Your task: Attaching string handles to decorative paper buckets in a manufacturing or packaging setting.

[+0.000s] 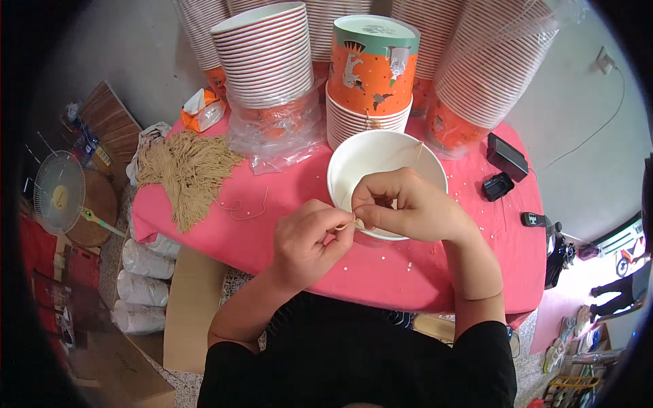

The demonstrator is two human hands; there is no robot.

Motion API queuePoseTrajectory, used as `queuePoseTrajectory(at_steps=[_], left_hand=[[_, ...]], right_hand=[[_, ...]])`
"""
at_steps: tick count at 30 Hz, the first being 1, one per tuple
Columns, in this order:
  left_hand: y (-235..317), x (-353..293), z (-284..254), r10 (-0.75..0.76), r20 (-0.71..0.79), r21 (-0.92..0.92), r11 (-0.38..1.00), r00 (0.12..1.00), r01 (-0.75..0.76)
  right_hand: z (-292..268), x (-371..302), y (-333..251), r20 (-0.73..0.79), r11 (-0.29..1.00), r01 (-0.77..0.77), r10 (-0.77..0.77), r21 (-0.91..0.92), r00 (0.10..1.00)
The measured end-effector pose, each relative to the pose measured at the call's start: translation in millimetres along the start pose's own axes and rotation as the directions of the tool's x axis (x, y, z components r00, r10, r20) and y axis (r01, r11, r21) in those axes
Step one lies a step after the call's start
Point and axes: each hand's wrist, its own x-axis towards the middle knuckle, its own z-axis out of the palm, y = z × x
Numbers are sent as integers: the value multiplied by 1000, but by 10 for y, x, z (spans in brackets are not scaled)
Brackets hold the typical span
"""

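Note:
My left hand (309, 239) and my right hand (411, 204) meet in front of me, both closed in a pinch. Between their fingertips runs a thin tan cord (355, 222), partly hidden by the fingers. Right behind lies a tilted white paper bucket (360, 153), its mouth toward me; my right hand covers part of its rim. A light strand (420, 151) shows near the bucket's far right edge. To the left spreads a big bundle of loose tan cords (190, 170), with a stray cord (248, 216) lying beside it.
Nested paper buckets (262, 58) stand in tall stacks along the pink table's (286, 262) back, one orange bucket (374, 68) upside down. A tissue pack (203, 111) sits at left, black boxes (507, 158) at right. Left of the table are a fan (60, 194) and wrapped white rolls (143, 289).

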Motion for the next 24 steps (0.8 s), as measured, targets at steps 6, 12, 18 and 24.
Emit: queuePoseTrajectory(at_steps=[6,12,18,24], left_hand=[[-24,-40,0,-109,-9,-84,991,994,108],[-126,-152,18,-526,167,-502,683,834,531],[-135,-141,-26,-527,294,-525,608,797,596],[-124,-164,-34,-488,293,-509,648,822,566]], right_hand=[[0,19,-46,15,996,-14,16,-92,1000],[-51,-13,-77,-130,992,35,-50,-118,990],[39,32,-28,-135,938,180,-228,-296,964],[47,39,-25,-72,925,165,-200,-343,977]])
